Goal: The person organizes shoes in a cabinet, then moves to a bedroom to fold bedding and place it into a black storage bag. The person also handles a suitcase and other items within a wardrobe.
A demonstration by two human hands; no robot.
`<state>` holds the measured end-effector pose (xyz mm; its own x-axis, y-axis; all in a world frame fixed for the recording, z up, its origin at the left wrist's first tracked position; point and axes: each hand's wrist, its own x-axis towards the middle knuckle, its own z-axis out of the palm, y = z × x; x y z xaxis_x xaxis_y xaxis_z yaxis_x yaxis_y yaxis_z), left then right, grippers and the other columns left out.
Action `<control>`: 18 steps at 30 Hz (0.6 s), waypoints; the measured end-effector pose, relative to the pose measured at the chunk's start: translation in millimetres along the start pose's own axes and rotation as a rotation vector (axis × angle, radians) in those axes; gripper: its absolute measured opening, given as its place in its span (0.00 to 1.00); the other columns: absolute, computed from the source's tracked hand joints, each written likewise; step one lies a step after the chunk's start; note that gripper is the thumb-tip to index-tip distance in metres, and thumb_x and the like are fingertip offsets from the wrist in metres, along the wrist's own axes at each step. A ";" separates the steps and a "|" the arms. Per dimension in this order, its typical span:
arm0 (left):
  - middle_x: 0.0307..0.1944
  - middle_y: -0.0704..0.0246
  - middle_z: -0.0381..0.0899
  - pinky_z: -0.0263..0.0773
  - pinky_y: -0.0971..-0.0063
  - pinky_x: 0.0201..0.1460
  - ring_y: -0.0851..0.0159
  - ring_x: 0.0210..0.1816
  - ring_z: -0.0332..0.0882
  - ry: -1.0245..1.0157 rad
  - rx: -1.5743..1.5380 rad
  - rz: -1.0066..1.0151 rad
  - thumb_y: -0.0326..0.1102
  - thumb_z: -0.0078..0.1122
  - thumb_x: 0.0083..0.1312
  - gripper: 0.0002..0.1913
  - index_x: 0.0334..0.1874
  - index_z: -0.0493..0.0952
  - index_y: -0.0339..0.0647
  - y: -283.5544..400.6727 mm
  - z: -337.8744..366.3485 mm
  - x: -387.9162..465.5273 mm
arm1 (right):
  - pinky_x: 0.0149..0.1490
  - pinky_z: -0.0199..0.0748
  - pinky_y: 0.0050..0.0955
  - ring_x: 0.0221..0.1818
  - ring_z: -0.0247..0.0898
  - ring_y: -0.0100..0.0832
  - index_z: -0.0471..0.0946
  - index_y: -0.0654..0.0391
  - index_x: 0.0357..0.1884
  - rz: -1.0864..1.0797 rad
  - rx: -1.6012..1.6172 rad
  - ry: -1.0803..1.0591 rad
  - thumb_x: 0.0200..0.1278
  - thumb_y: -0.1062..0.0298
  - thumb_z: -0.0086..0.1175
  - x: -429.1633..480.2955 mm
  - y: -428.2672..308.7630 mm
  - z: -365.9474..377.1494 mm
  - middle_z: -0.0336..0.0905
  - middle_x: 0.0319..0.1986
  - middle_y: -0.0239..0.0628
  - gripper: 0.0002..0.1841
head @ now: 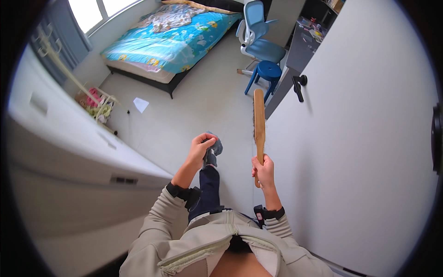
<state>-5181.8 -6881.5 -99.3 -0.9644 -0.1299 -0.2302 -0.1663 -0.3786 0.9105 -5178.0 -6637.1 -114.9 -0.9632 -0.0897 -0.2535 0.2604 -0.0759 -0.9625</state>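
Note:
My right hand (263,170) grips the narrow handle of a wooden bed brush (259,117). The brush stands nearly upright in view, with dark bristles along its left side. In my left hand (202,147) is a crumpled grey-blue cloth (211,155), pinched between thumb and fingers and hanging below them. The two hands are apart, at about the same distance in front of my body. Beneath the cloth my leg in dark trousers (209,187) shows, and part of the foot is hidden.
A white door (353,138) with a black handle (299,88) stands close on my right. On the left is a white cabinet (104,159). Ahead are a bed (166,52), a blue stool (269,72), a swivel chair (264,48), a coat rack (62,67) and paper (141,105) on the floor.

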 end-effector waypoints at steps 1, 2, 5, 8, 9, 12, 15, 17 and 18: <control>0.31 0.74 0.76 0.64 0.84 0.32 0.78 0.31 0.69 -0.023 -0.021 -0.006 0.30 0.55 0.64 0.04 0.36 0.77 0.39 8.0 -4.8 30.8 | 0.17 0.62 0.20 0.12 0.62 0.19 0.68 0.60 0.33 -0.011 0.013 0.004 0.62 0.68 0.55 28.9 -5.0 10.4 0.65 0.15 0.27 0.09; 0.31 0.74 0.76 0.64 0.84 0.32 0.78 0.32 0.69 -0.036 0.019 -0.008 0.30 0.56 0.63 0.04 0.36 0.77 0.39 17.0 -10.5 61.7 | 0.17 0.61 0.20 0.12 0.61 0.19 0.68 0.60 0.33 -0.024 0.017 0.021 0.62 0.68 0.55 59.1 -10.6 20.9 0.65 0.15 0.28 0.09; 0.33 0.74 0.76 0.64 0.84 0.34 0.77 0.35 0.70 -0.027 0.056 -0.025 0.31 0.57 0.63 0.04 0.36 0.78 0.38 55.4 -26.1 155.4 | 0.17 0.61 0.20 0.11 0.61 0.19 0.68 0.61 0.32 0.016 0.009 0.063 0.61 0.69 0.55 150.4 -38.2 54.1 0.65 0.15 0.27 0.09; 0.33 0.74 0.75 0.63 0.84 0.33 0.78 0.33 0.68 -0.068 0.057 0.010 0.31 0.56 0.63 0.05 0.36 0.77 0.38 91.4 -33.2 246.8 | 0.17 0.61 0.20 0.11 0.61 0.19 0.68 0.60 0.32 -0.004 0.044 0.086 0.62 0.69 0.54 237.4 -67.4 75.9 0.65 0.14 0.27 0.08; 0.32 0.75 0.74 0.63 0.84 0.33 0.78 0.32 0.68 -0.074 0.052 0.023 0.31 0.56 0.64 0.05 0.36 0.77 0.39 101.0 -34.3 274.9 | 0.17 0.61 0.20 0.11 0.61 0.19 0.68 0.60 0.32 -0.031 0.024 0.101 0.62 0.69 0.54 262.1 -75.1 80.3 0.65 0.14 0.27 0.08; 0.31 0.76 0.73 0.62 0.85 0.31 0.79 0.30 0.67 -0.105 0.090 -0.007 0.31 0.56 0.64 0.04 0.36 0.77 0.39 127.3 -46.5 345.7 | 0.17 0.60 0.20 0.11 0.60 0.19 0.67 0.60 0.32 -0.087 0.017 0.112 0.63 0.70 0.52 332.1 -90.7 96.4 0.65 0.15 0.28 0.07; 0.30 0.76 0.72 0.63 0.87 0.30 0.80 0.30 0.67 -0.107 0.082 -0.009 0.31 0.55 0.64 0.04 0.36 0.77 0.39 146.2 -59.4 418.5 | 0.17 0.59 0.20 0.11 0.60 0.20 0.68 0.60 0.32 -0.038 0.066 0.157 0.63 0.69 0.52 408.9 -98.4 114.7 0.65 0.15 0.29 0.07; 0.30 0.76 0.72 0.63 0.87 0.30 0.80 0.30 0.67 -0.094 0.059 0.013 0.31 0.55 0.65 0.04 0.37 0.77 0.39 158.8 -69.5 466.9 | 0.17 0.59 0.20 0.11 0.60 0.20 0.67 0.60 0.32 -0.030 0.052 0.158 0.63 0.69 0.53 466.2 -105.3 125.6 0.65 0.15 0.29 0.07; 0.30 0.76 0.72 0.63 0.87 0.30 0.80 0.29 0.67 -0.063 0.068 0.004 0.31 0.55 0.65 0.04 0.37 0.77 0.39 166.3 -74.3 491.6 | 0.17 0.59 0.20 0.11 0.60 0.20 0.67 0.60 0.32 -0.021 0.050 0.151 0.62 0.69 0.53 495.4 -110.4 131.0 0.65 0.15 0.29 0.07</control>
<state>-5668.2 -7076.4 -86.5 -0.9758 -0.0720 -0.2066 -0.1743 -0.3147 0.9330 -5675.2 -6803.3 -121.6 -0.9667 0.0629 -0.2481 0.2390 -0.1257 -0.9629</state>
